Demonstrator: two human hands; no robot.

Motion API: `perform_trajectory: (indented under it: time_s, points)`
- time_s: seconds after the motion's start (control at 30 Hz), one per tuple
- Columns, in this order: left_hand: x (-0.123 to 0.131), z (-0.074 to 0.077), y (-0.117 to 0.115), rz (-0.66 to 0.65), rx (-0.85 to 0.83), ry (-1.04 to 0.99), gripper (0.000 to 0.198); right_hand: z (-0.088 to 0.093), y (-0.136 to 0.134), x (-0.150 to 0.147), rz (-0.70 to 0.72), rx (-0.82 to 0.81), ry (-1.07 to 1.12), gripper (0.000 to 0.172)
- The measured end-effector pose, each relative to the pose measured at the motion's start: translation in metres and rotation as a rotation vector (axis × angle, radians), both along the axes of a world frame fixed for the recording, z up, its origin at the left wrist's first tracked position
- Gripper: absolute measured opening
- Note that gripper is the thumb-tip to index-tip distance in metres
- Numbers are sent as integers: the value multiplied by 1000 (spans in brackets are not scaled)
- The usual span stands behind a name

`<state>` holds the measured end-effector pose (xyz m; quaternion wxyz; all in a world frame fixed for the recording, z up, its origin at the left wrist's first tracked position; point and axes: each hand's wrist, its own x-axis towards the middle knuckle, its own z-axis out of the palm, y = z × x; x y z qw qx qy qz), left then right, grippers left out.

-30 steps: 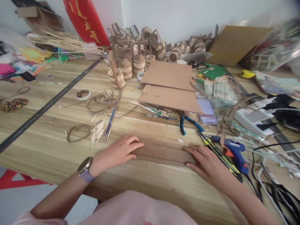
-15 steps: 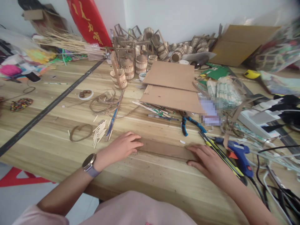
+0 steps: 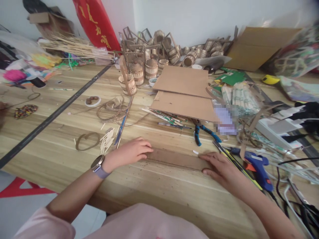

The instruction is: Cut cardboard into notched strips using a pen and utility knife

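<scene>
- Spanning the front of the table (image 3: pixel 164 194), a flat brown strip (image 3: pixel 178 159) lay between two bare hands.
- Left hand (image 3: pixel 129 153) at the strip's left end; left fingers (image 3: pixel 145 143) narrowly parted from the thumb, tips touching. Could not tell whether they pinched.
- Right hand (image 3: pixel 220 167) at the opposite end; right fingers (image 3: pixel 211 156) rested over it, thumb by the near edge. Grip likewise could not be told.
- White scrap (image 3: pixel 195 152) sat just beyond the right fingertips; blue-handled pliers (image 3: pixel 211 133) farther back.
- Yellow-and-black cutter (image 3: pixel 238 163) ran beside the right forearm, blue glue gun (image 3: pixel 259 167) next to it.
- Short pale sticks (image 3: pixel 107 141) were heaped near the watch (image 3: pixel 97 161).
- Cardboard sheets (image 3: pixel 183 79) overlapped farther back; slatted baskets (image 3: pixel 136 73) stood behind, to their left.
</scene>
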<state>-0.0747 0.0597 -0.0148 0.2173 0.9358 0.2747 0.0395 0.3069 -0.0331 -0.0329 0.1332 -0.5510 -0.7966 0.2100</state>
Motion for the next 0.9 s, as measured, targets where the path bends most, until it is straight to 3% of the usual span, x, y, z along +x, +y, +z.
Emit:
perform_trajectory:
  time_s: [0.5, 0.9]
  points:
    - [4, 2, -16, -37, 177, 60, 29, 18, 25, -7, 91, -137, -71, 24]
    - [-5, 2, -9, -38, 68, 2, 36, 29, 23, -16, 128, -329, -121, 19]
